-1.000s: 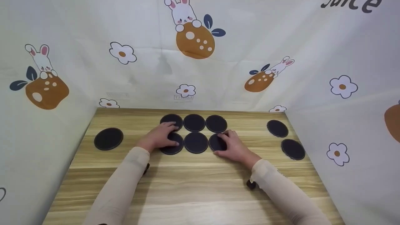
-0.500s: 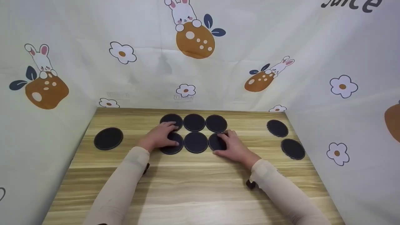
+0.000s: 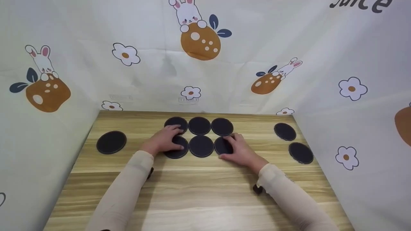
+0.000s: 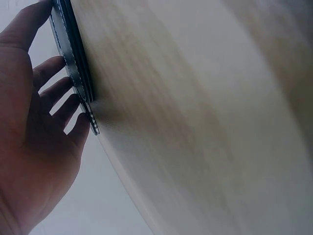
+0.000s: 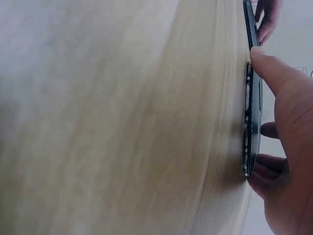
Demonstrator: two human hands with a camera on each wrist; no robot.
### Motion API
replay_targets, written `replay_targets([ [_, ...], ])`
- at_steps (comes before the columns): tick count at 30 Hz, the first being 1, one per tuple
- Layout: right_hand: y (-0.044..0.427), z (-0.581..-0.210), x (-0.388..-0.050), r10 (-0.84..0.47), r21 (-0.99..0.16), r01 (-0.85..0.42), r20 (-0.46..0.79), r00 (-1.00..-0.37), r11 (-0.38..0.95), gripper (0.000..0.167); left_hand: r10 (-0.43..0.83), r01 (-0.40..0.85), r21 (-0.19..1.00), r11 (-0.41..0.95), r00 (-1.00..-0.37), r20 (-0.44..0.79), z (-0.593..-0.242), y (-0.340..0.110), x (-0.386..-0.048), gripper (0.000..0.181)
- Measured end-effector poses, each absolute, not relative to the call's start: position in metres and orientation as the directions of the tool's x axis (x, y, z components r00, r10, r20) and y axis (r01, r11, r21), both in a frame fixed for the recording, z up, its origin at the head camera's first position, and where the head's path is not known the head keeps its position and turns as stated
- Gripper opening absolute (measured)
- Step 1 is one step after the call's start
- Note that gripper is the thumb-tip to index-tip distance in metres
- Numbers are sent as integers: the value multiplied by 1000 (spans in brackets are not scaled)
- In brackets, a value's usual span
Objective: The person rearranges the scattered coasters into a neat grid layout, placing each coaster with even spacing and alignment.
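Note:
Black round coasters with stitched rims lie in two touching rows of three in the head view. My left hand (image 3: 163, 139) rests on the left end, its thumb on the front-left coaster (image 3: 175, 154) and its fingertips on the back-left coaster (image 3: 175, 121). In the left wrist view, the fingers (image 4: 59, 88) are spread and the coaster edge (image 4: 73, 54) beside them looks layered. My right hand (image 3: 240, 150) holds the front-right coaster (image 3: 223, 147), thumb at its near edge and fingers at its far right rim. Its right part is hidden under that hand.
Between the hands lie the front-middle coaster (image 3: 201, 146), the back-middle coaster (image 3: 199, 125) and the back-right coaster (image 3: 222, 126). One coaster (image 3: 111, 142) lies apart at left; two more, an upper coaster (image 3: 285, 132) and a lower coaster (image 3: 301, 153), at right. Printed curtains (image 3: 224, 80) enclose the wooden table (image 3: 192, 192).

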State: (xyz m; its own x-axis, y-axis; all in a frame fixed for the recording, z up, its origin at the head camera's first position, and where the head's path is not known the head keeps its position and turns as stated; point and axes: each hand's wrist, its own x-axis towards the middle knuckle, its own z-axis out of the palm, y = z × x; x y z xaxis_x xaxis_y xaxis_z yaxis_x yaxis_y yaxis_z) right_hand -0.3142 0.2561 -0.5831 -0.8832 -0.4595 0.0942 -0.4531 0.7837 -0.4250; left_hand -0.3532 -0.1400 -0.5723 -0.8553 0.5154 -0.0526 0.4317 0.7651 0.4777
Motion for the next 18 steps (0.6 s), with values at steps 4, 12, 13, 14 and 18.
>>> replay_targets([
  [4,259,-581,-314,-447,-419,-443,94,-889,792,93,513,430,474,769,-857,-55,-573,-140,-354,82],
  [12,281,-579,-310,-410,-446,-442,172,-896,778,83,514,430,470,771,-856,-59,-573,-140,-354,82],
  [13,287,-579,-309,-401,-448,-436,176,-899,781,81,514,430,471,770,-856,-59,-573,-140,-354,82],
  [14,292,-579,-308,-389,-451,-428,183,-903,783,80,514,431,470,770,-856,-58,-573,-140,-353,82],
  [18,318,-577,-303,-305,-479,-363,198,-932,799,71,508,418,482,770,-859,-67,-570,-139,-352,82],
])
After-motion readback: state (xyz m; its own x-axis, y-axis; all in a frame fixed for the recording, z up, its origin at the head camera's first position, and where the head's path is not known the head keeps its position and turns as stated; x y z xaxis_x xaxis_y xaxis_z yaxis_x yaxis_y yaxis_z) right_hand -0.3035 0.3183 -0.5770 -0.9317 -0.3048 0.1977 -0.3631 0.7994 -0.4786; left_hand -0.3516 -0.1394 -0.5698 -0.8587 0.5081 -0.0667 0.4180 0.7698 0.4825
